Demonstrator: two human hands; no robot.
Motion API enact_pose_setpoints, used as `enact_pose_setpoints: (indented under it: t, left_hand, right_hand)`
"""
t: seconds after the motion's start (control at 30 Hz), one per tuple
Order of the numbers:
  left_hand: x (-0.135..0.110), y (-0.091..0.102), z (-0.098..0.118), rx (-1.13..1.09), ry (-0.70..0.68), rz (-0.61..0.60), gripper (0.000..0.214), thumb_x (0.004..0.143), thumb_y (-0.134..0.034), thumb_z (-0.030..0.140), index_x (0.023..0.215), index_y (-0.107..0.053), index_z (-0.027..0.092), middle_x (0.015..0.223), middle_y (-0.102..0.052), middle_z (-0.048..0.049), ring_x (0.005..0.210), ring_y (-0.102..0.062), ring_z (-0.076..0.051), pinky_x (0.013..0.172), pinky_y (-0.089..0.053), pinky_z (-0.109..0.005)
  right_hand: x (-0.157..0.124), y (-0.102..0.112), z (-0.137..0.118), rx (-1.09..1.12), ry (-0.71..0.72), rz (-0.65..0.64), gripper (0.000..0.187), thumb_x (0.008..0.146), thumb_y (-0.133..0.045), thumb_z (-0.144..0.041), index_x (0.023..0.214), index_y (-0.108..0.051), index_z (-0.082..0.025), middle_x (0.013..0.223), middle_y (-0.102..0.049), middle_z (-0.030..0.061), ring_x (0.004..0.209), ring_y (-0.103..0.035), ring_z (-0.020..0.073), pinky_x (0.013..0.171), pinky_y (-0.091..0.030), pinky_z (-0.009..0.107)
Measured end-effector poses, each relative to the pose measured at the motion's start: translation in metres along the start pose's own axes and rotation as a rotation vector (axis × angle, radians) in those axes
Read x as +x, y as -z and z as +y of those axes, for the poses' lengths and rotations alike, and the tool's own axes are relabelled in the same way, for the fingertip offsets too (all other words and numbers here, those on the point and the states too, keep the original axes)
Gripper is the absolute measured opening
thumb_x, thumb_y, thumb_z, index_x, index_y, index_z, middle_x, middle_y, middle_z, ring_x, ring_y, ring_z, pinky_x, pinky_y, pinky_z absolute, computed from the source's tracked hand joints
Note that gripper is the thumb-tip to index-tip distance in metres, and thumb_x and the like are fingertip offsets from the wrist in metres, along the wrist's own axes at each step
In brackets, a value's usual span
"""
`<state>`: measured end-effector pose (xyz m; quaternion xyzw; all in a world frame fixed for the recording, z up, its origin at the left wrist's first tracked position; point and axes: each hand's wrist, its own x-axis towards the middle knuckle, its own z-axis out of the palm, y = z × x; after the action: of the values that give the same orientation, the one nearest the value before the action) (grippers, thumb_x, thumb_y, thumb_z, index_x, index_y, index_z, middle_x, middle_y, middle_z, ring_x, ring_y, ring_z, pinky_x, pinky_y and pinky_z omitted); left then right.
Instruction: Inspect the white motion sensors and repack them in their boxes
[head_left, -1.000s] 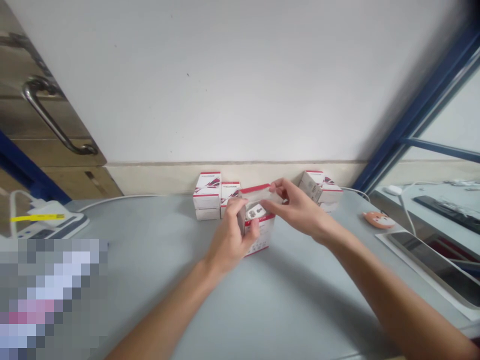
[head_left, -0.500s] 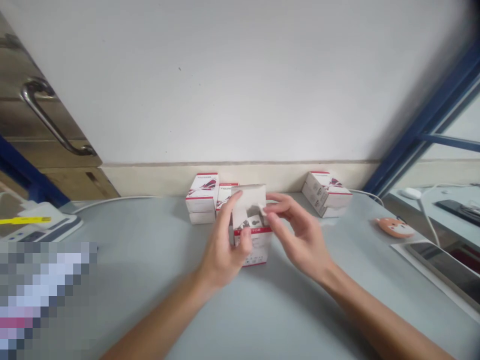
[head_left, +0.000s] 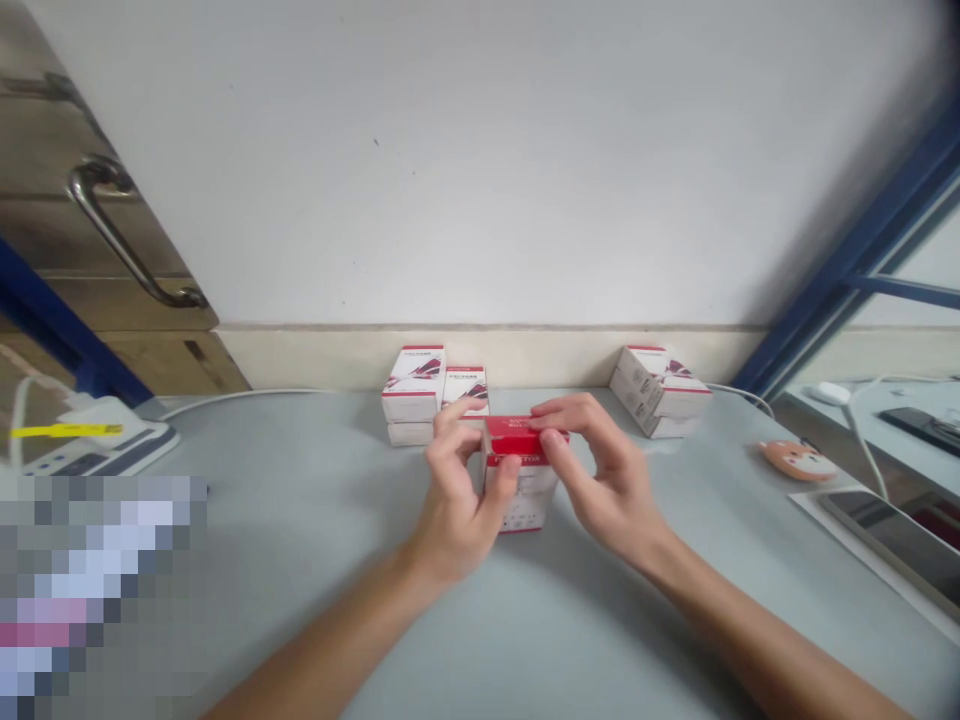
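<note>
A small white and red cardboard box [head_left: 523, 497] stands upright on the grey table between my hands. Its red top flap [head_left: 516, 436] is folded over the opening, so the contents are hidden. My left hand [head_left: 465, 490] grips the box from the left, with the thumb on the front face and the fingers curled at the far left edge. On the right, my right hand [head_left: 600, 465] has its thumb and fingertips closed on the flap's right end.
Similar boxes [head_left: 414, 390] stand against the wall behind, with more boxes [head_left: 660, 390] at the back right. A power strip [head_left: 105, 440] lies at left. An orange animal-faced item [head_left: 796, 460] and a dark flat device [head_left: 892, 540] lie at right.
The box's top flap, raised before with the inside showing, is now folded down with its red side up. Both hands stay at the box, and the view has shifted slightly.
</note>
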<state>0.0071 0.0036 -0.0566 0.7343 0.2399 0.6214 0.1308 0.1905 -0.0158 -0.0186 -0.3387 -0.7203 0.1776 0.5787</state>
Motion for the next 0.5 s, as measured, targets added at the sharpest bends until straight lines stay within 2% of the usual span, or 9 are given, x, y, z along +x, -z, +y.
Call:
enact_pose_setpoints:
  t: [0.07, 0.2, 0.37, 0.43, 0.5]
  left_hand:
    - [0.000, 0.000, -0.002, 0.004, 0.009, -0.034, 0.041, 0.108, -0.053, 0.027, 0.145, -0.037, 0.033, 0.148, -0.050, -0.0131, 0.140, -0.053, -0.025, 0.105, -0.058, -0.047]
    - [0.006, 0.006, -0.003, 0.022, -0.001, -0.127, 0.031, 0.110, -0.049, 0.029, 0.141, -0.050, 0.030, 0.138, -0.058, -0.0114, 0.136, -0.056, -0.025, 0.115, -0.050, -0.050]
    - [0.010, 0.011, -0.005, -0.004, -0.017, -0.199, 0.038, 0.109, -0.051, 0.027, 0.147, -0.047, 0.030, 0.139, -0.058, -0.0125, 0.137, -0.055, -0.026, 0.114, -0.052, -0.049]
    - [0.008, 0.012, -0.008, -0.011, -0.027, -0.211, 0.038, 0.109, -0.049, 0.026, 0.147, -0.046, 0.031, 0.142, -0.056, -0.0131, 0.138, -0.054, -0.025, 0.114, -0.051, -0.050]
    - [0.004, 0.012, -0.012, -0.010, -0.031, -0.188, 0.034, 0.111, -0.046, 0.027, 0.144, -0.046, 0.032, 0.143, -0.055, -0.0129, 0.137, -0.055, -0.024, 0.113, -0.051, -0.050]
  right_hand:
    - [0.000, 0.000, 0.002, 0.001, -0.001, 0.022, 0.011, 0.105, -0.060, -0.029, 0.104, -0.071, -0.028, 0.110, -0.070, 0.0078, 0.110, -0.068, 0.0250, 0.097, -0.054, 0.045]
    - [0.004, 0.002, -0.001, -0.029, 0.052, -0.020, 0.008, 0.103, -0.064, -0.031, 0.104, -0.071, -0.027, 0.110, -0.070, 0.0080, 0.104, -0.069, 0.0247, 0.091, -0.057, 0.044]
    - [0.010, 0.007, -0.012, -0.088, -0.025, -0.010, 0.015, 0.102, -0.064, -0.033, 0.090, -0.068, -0.025, 0.091, -0.070, 0.0051, 0.087, -0.066, 0.0220, 0.077, -0.055, 0.039]
    - [0.009, 0.009, -0.011, -0.114, 0.024, -0.030, 0.013, 0.102, -0.064, -0.031, 0.091, -0.067, -0.025, 0.093, -0.067, 0.0050, 0.087, -0.066, 0.0211, 0.078, -0.056, 0.039]
    - [0.007, 0.012, -0.006, -0.120, 0.089, -0.103, 0.005, 0.101, -0.067, -0.030, 0.099, -0.069, -0.026, 0.105, -0.067, 0.0071, 0.095, -0.067, 0.0220, 0.085, -0.057, 0.041]
